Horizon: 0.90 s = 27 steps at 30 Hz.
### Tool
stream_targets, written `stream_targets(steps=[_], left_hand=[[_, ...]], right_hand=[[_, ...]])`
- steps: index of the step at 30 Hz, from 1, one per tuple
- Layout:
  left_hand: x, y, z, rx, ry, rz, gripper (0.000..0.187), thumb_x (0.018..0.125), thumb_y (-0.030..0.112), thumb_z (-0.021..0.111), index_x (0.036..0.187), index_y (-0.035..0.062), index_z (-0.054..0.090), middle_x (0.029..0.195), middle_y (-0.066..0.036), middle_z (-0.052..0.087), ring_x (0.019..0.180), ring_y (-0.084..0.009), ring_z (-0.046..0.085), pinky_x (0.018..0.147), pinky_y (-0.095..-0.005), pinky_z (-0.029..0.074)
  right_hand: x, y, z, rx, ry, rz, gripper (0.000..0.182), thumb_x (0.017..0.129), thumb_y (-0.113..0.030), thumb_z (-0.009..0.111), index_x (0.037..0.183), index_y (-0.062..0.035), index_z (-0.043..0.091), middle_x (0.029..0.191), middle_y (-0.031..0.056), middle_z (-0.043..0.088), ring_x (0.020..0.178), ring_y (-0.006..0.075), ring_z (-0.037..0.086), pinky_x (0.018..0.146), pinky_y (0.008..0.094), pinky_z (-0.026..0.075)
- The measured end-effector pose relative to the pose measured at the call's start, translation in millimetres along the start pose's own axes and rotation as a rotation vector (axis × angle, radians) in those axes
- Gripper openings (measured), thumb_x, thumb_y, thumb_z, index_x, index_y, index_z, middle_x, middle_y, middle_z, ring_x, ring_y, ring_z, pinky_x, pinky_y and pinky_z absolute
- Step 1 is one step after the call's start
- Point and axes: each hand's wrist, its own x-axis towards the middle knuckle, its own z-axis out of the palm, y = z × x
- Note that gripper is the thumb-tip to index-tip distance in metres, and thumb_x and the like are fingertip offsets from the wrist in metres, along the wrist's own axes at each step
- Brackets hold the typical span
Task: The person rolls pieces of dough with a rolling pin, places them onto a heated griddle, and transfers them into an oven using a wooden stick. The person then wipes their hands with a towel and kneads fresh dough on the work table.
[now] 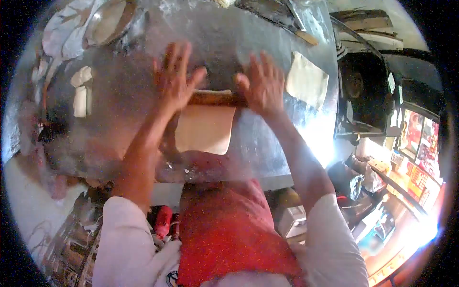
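Note:
A wooden rolling pin [215,99] lies across a flat rectangular sheet of dough [204,129] on the metal worktop. My left hand [176,79] rests over the pin's left end, its fingers stretched forward and the thumb apart. Over the right end is my right hand [262,83], also with straight fingers and a spread thumb. Both palms press on the pin without wrapping round it. A thin strip of dough shows beyond the pin. To the right of my right hand lies another dough sheet [307,80].
Two small dough pieces [81,91] sit at the left of the worktop [119,91]. A round pan or bowl [111,21] is at the back left. A flat tool with a wooden handle [306,37] lies at the back. A dark box-like unit [362,91] stands beyond the right edge.

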Motion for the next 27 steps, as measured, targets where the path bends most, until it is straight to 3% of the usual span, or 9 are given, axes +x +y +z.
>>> stream_targets(steps=[5,7,10,12,15,18,21,24,27], left_hand=[[-120,31,-52,0.022,-0.288,0.151,0.088,0.088,0.057,0.062,0.151,0.003,0.035,0.157,-0.019,0.032,0.144,-0.041,0.031,0.118,-0.0574,0.019],[-186,43,-63,0.111,-0.352,0.219,0.092,0.088,0.067,0.054,0.146,-0.0022,0.04,0.156,-0.021,0.033,0.144,-0.0403,0.029,0.117,-0.0574,0.019],[-180,35,-56,-0.115,-0.353,0.162,0.064,0.098,0.037,0.056,0.148,0.0003,0.039,0.155,-0.02,0.035,0.145,-0.0393,0.027,0.119,-0.0558,0.019],[-145,-4,5,-0.721,-0.116,-0.242,0.054,0.099,0.017,0.053,0.148,0.0012,0.038,0.155,-0.021,0.034,0.146,-0.0381,0.028,0.12,-0.0479,0.02],[-73,-3,-3,-0.562,-0.115,-0.123,0.056,0.097,0.007,0.051,0.151,0.0023,0.035,0.156,-0.022,0.032,0.147,-0.0364,0.027,0.121,-0.0389,0.021],[-50,6,-3,-0.251,-0.148,-0.051,0.05,0.093,0.006,0.057,0.141,0.0019,0.046,0.146,-0.022,0.045,0.137,-0.0371,0.041,0.115,-0.0393,0.031],[-35,0,-8,-0.235,-0.33,-0.128,0.024,0.081,0.008,0.066,0.103,0.0008,0.057,0.1,-0.015,0.057,0.094,-0.0318,0.058,0.083,-0.0446,0.046],[-25,10,-26,-0.019,-0.551,-0.106,0.018,0.082,0.007,0.065,0.096,0.0007,0.056,0.087,-0.012,0.057,0.081,-0.0272,0.056,0.075,-0.0417,0.046],[-26,58,-60,-0.431,-0.575,-0.138,0.012,0.087,0.008,0.064,0.088,0.0032,0.053,0.076,-0.003,0.053,0.07,-0.0169,0.047,0.065,-0.0331,0.042]], right_hand=[[-123,-27,-18,-0.048,-0.243,-0.111,0.063,0.093,-0.044,0.055,0.145,-0.011,0.045,0.147,0.017,0.046,0.134,0.0365,0.044,0.111,0.0585,0.029],[-187,-23,-6,0.051,-0.168,-0.205,0.067,0.078,-0.027,0.067,0.141,-0.0111,0.049,0.129,0.0125,0.056,0.125,0.0336,0.05,0.106,0.0544,0.037],[-193,-2,-38,0.184,-0.195,-0.131,0.062,0.078,-0.024,0.067,0.136,-0.0109,0.051,0.121,0.0121,0.058,0.119,0.0337,0.053,0.102,0.0521,0.04],[-198,21,-53,0.119,-0.111,-0.108,0.054,0.08,-0.023,0.065,0.131,-0.0109,0.052,0.115,0.0114,0.058,0.112,0.0322,0.056,0.099,0.0482,0.043],[-218,50,-67,0.069,-0.044,-0.115,0.047,0.082,-0.022,0.064,0.127,-0.0108,0.053,0.11,0.0107,0.058,0.104,0.0307,0.059,0.095,0.0444,0.046],[-265,96,-96,0.206,-0.113,0.152,0.039,0.087,-0.022,0.061,0.124,-0.0117,0.053,0.108,0.0116,0.058,0.102,0.0319,0.06,0.091,0.0429,0.049],[-294,106,-114,0.208,-0.228,0.476,0.037,0.092,-0.024,0.06,0.126,-0.0134,0.052,0.111,0.0132,0.058,0.103,0.0351,0.061,0.087,0.0444,0.052],[-321,110,-109,0.36,-0.287,0.59,0.038,0.094,-0.027,0.06,0.129,-0.0152,0.051,0.114,0.0148,0.058,0.104,0.0378,0.061,0.084,0.0469,0.053],[-326,97,-106,0.426,-0.263,0.652,0.042,0.093,-0.029,0.06,0.131,-0.0144,0.049,0.116,0.0178,0.059,0.104,0.0414,0.061,0.084,0.0485,0.052]])
